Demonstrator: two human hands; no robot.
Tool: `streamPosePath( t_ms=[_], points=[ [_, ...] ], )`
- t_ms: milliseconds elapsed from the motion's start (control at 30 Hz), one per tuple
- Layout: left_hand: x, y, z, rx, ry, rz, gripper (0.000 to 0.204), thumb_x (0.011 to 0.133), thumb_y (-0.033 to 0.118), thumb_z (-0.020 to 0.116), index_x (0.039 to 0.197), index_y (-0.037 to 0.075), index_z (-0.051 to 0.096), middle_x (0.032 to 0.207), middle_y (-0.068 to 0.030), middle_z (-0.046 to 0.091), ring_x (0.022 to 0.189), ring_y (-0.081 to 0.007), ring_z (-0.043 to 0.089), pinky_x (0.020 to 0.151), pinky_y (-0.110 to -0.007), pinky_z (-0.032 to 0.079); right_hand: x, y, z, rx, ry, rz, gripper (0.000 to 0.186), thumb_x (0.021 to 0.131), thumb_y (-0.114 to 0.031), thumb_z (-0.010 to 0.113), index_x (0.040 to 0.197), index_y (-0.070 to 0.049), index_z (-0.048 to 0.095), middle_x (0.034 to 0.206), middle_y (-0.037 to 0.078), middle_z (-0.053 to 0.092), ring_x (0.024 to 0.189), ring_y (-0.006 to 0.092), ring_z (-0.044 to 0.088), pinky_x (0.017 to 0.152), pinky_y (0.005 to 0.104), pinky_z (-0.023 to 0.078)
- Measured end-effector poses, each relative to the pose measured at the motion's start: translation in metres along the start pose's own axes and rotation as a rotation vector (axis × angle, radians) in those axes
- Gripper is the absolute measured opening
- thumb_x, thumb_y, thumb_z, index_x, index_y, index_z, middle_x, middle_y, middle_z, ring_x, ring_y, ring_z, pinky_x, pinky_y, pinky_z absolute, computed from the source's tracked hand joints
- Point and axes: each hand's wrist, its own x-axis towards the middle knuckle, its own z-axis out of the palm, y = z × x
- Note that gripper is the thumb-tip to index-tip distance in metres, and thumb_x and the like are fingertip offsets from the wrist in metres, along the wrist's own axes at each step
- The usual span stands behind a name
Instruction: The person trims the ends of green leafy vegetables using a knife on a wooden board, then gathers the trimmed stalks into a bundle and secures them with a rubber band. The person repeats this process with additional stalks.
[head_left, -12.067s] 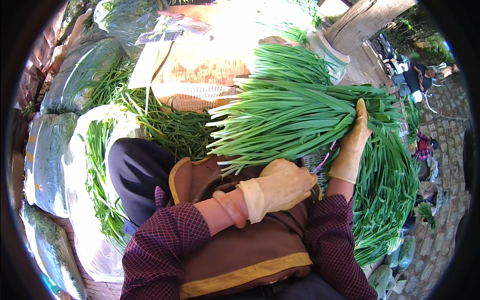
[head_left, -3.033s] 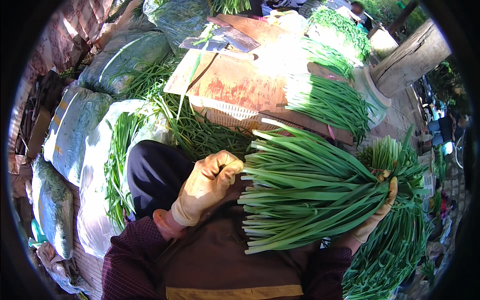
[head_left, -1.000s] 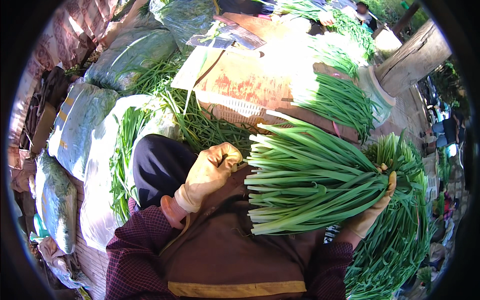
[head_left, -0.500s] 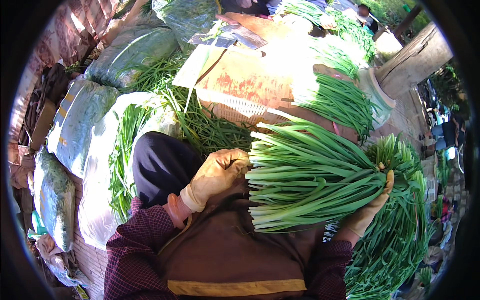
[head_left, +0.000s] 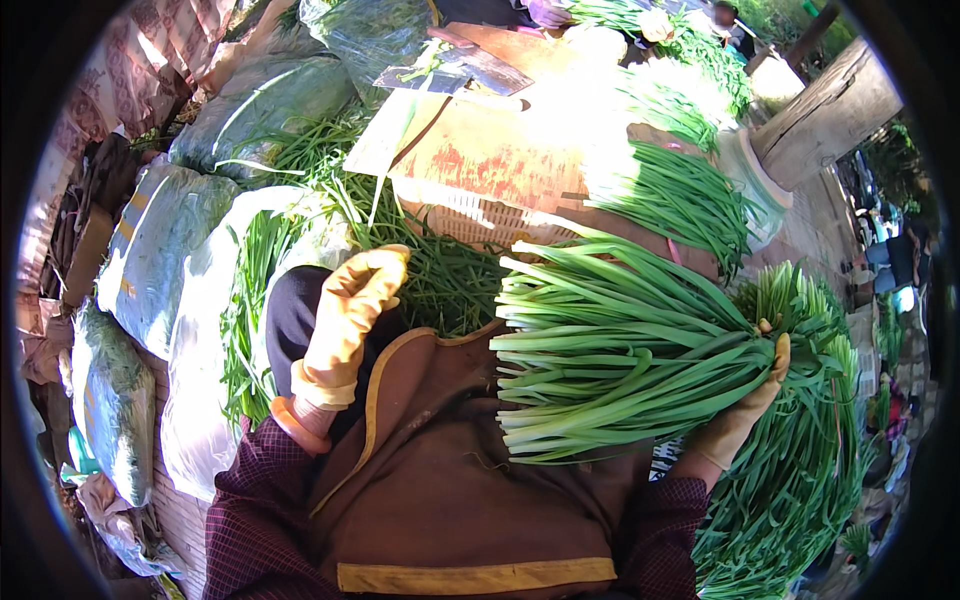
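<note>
A fanned bunch of garlic chives lies across my right hand, which wears a tan glove and grips it near its right side. Its pale stalk ends point left, over my brown apron. My left hand, in a cream-coloured glove, is raised above my left knee. Its fingers are half bent and stand a little apart from the thumb, and nothing shows between them. Behind it lies a heap of loose green leaves. Under and beyond my right hand is a large pile of chives.
A worn board rests over a plastic crate ahead, with a wide blade on it. Tied chives lie at its right, near a wooden post. Filled plastic bags line the left. Another person's gloved hand shows far ahead.
My left hand has moved left and up, away from the stalk ends, and its fingers have loosened. The bunch in my right hand has hardly moved.
</note>
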Motion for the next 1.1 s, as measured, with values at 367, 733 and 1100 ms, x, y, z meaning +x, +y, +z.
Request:
streamPosePath(
  t_ms=[367, 733, 1100],
  points=[
    [-0.013, -0.007, 0.082, -0.185, -0.325, -0.163, 0.015, 0.096, 0.007, 0.068, 0.109, 0.0, 0.069, 0.098, -0.0002, 0.07, 0.085, -0.0057, 0.059, 0.077, -0.025, 0.049, -0.003, 0.004, -0.002, -0.043, 0.078, -0.111, 0.048, 0.101, -0.046, 0.052, 0.121, -0.003, 0.058, 0.101, 0.007, 0.066, 0.087, 0.02, 0.063, 0.08, 0.0366, 0.054],
    [-0.005, -0.03, 0.078, -0.101, -0.27, 0.003, 0.007, 0.095, 0.001, 0.064, 0.098, 0.0, 0.071, 0.089, 0.0026, 0.069, 0.078, -0.003, 0.057, 0.073, -0.021, 0.048, -0.007, -0.003, 0.008, 0.016, -0.027, -0.029, 0.049, 0.101, -0.047, 0.052, 0.122, -0.003, 0.06, 0.101, 0.007, 0.067, 0.088, 0.0205, 0.064, 0.081, 0.0386, 0.055],
    [0.006, 0.04, -0.013, -0.264, 0.249, -0.057, 0.032, 0.103, 0.037, 0.058, 0.106, 0.006, 0.068, 0.077, 0.0014, 0.061, 0.058, -0.0027, 0.043, 0.053, -0.02, 0.037, -0.007, 0.002, 0.005, 0.012, 0.057, -0.123, 0.051, 0.101, -0.047, 0.053, 0.124, -0.002, 0.058, 0.106, 0.008, 0.065, 0.089, 0.0216, 0.062, 0.081, 0.0384, 0.054]
  ],
)
